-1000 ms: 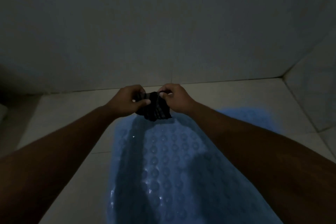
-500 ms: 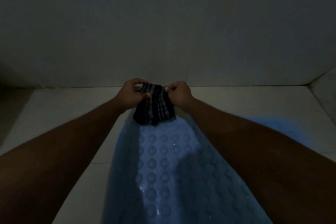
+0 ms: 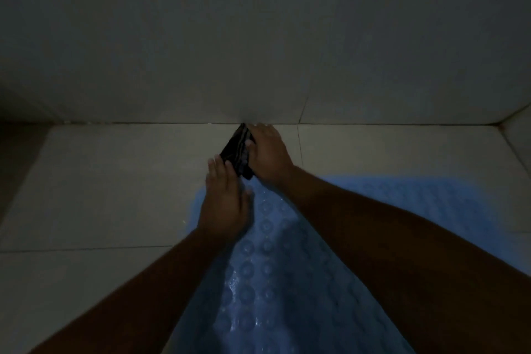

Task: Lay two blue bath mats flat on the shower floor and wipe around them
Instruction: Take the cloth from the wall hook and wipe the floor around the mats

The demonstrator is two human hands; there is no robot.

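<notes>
A blue bath mat [image 3: 267,276] with round bumps lies flat on the pale tiled floor under my arms. A second blue mat [image 3: 425,195] shows to the right, partly hidden by my right forearm. A dark striped cloth [image 3: 237,151] lies on the floor tiles just beyond the mats, reaching the wall joint. My right hand [image 3: 268,152] presses flat on the cloth's right side. My left hand [image 3: 225,198] lies flat with fingers apart at the mat's far edge, fingertips touching the cloth's near end.
The tiled wall [image 3: 258,37] rises straight ahead, meeting the floor just past the cloth. A side wall corner [image 3: 514,129] closes the right. Bare floor tiles [image 3: 115,181] stretch to the left of the mat. The light is dim.
Both hands held the cloth up between them before. Now the cloth is down on the tiles by the wall, my right hand pressing it, my left hand let go and flattened.
</notes>
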